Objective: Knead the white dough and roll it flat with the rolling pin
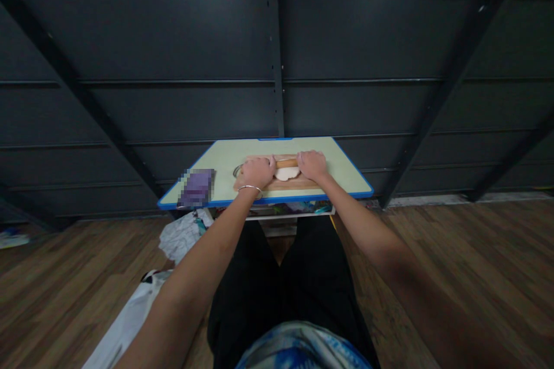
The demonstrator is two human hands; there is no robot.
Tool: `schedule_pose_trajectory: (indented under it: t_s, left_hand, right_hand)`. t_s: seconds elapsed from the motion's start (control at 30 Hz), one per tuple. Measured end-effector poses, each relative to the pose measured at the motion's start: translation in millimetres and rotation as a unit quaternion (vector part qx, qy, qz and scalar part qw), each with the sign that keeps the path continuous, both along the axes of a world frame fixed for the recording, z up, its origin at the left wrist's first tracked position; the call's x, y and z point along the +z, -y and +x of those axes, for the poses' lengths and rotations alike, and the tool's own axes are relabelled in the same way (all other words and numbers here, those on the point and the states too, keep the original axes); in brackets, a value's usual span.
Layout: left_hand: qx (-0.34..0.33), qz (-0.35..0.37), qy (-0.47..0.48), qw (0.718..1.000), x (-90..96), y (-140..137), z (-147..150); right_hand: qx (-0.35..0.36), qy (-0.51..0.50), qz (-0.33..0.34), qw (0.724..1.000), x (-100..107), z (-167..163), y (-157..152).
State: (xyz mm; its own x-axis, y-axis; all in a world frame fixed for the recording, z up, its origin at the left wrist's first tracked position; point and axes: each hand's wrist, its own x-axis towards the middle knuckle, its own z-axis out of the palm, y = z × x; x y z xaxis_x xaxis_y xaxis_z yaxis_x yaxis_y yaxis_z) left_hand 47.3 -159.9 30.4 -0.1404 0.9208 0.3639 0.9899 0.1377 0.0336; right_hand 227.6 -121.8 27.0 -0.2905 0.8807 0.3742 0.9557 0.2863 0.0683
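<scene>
Both of my hands grip a wooden rolling pin (286, 164), one near each end. My left hand (258, 173), with a bracelet at the wrist, is closed around its left part. Around the right part my right hand (312, 165) is closed too. Under the pin, between the hands, lies a flattened piece of white dough (287, 174). The dough rests on a wooden board (298, 184) on a small pale-green table (225, 155) with a blue edge. The pin's ends are hidden by my hands.
A blurred-out purple thing (197, 187) lies at the table's left edge. Assorted items show on a shelf under the tabletop. A crumpled white bag (184, 236) is at the left on the wooden floor (485, 242). A dark panelled wall (173, 34) rises behind the table.
</scene>
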Motion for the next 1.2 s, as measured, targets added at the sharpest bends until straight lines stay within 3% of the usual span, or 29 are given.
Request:
schedule_pose_trajectory:
  t_s: [0.33,1.2]
  left_hand:
    - [0.004,0.011,-0.003,1.000,-4.6,-4,-2]
    - [-0.004,-0.025,-0.029,0.999,8.8,-2,4]
  right_hand:
    - [0.011,-0.012,-0.005,1.000,0,1,0]
    - [0.001,-0.018,-0.018,1.000,-2,0,-5]
